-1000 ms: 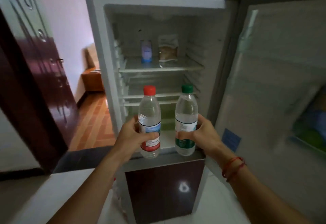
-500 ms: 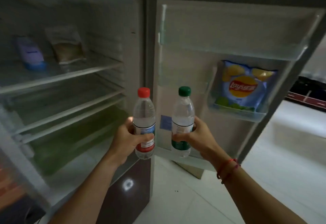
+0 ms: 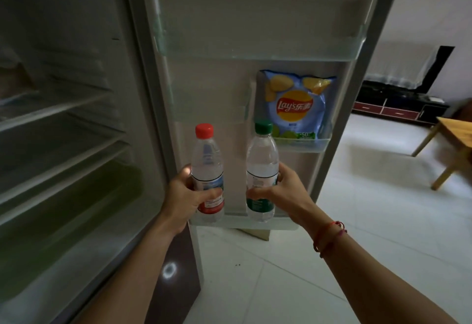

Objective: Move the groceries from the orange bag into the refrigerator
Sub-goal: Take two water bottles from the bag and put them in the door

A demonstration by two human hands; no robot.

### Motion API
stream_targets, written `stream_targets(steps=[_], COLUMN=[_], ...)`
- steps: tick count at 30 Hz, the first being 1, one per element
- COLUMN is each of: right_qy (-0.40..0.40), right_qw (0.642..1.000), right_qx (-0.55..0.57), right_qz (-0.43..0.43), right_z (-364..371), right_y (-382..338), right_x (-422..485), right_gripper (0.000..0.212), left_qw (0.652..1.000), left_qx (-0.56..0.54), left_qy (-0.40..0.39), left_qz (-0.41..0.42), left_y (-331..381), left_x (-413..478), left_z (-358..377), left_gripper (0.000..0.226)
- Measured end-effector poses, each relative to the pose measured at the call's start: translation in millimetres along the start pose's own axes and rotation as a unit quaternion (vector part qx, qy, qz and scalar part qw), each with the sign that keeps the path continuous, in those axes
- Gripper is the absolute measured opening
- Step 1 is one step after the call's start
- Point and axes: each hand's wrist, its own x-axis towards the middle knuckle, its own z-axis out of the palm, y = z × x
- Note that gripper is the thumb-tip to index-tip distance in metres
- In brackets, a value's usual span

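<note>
Where I am facing: the inner side of the open grey refrigerator door (image 3: 224, 81), with the dim refrigerator cabinet and its glass shelves (image 3: 56, 111) off to my left.
My left hand (image 3: 182, 196): fingers curled round the label of a clear plastic water bottle with a red cap (image 3: 207, 160), thumb across its front; the grip is full and firm.
My right hand (image 3: 281, 191): fingers wrapped the same way round a clear plastic water bottle with a green cap and green label (image 3: 262, 155), thumb lying over the label.
Both bottles: upright, side by side but apart, close against the door.
Bottle bases: down at the lowest clear door shelf (image 3: 237, 224), showing behind its front wall; I cannot tell whether they rest on its floor.
Blue bag of potato crisps with a red and yellow logo (image 3: 296, 104): standing in a small clear door bin (image 3: 319, 145), just up and to the right of the green cap.
Wide clear top door shelf (image 3: 255, 48): above everything else on the door.
My right wrist: a red string bracelet (image 3: 329, 237).
Room beyond the door: white tiled floor (image 3: 370, 221), a wooden table (image 3: 454, 140), a dark low cabinet (image 3: 398, 104).
</note>
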Motion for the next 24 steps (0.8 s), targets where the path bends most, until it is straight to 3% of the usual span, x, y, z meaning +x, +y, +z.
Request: stream_targets(steps=[24], right_qy=[-0.023], right_qw=[0.993], right_qx=[-0.115], right_qz=[0.025], right_z=[49], right_y=[102], right_x=[112], right_gripper=[0.065], left_qw=[0.995], left_qx=[0.071], left_qy=[0.050], left_qz=[-0.049], left_y=[-95], left_x=[94], left_z=[13], left_gripper=[0.062])
